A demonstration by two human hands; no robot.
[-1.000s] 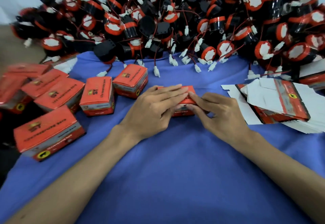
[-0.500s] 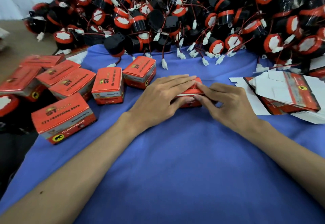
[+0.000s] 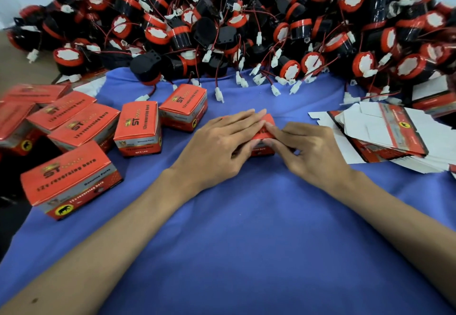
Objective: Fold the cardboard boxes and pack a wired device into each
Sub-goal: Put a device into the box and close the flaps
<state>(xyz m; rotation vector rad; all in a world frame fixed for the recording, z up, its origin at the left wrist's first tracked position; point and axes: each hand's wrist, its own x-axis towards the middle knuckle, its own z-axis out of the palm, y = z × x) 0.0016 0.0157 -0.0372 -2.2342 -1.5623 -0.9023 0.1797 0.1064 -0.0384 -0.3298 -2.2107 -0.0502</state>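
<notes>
A small red cardboard box [image 3: 269,121] sits on the blue cloth [image 3: 246,240] at the centre. My left hand [image 3: 217,146] lies over its top with straight fingers and its thumb against the front face, holding it. My right hand [image 3: 311,151] pinches the box's right end, index finger along the top edge and thumb at the front. Most of the box is hidden under my hands. A large pile of black and red wired devices [image 3: 246,18] with white plugs fills the back.
Several closed red boxes stand at the left, among them one box [image 3: 138,127] close to my left hand and another closed box [image 3: 69,178] near the cloth's left edge. A stack of flat unfolded cardboard blanks [image 3: 385,132] lies at the right.
Both hands stay on the same box. My right fingers have worked further in at its right end, and my view has shifted slightly to the left.
</notes>
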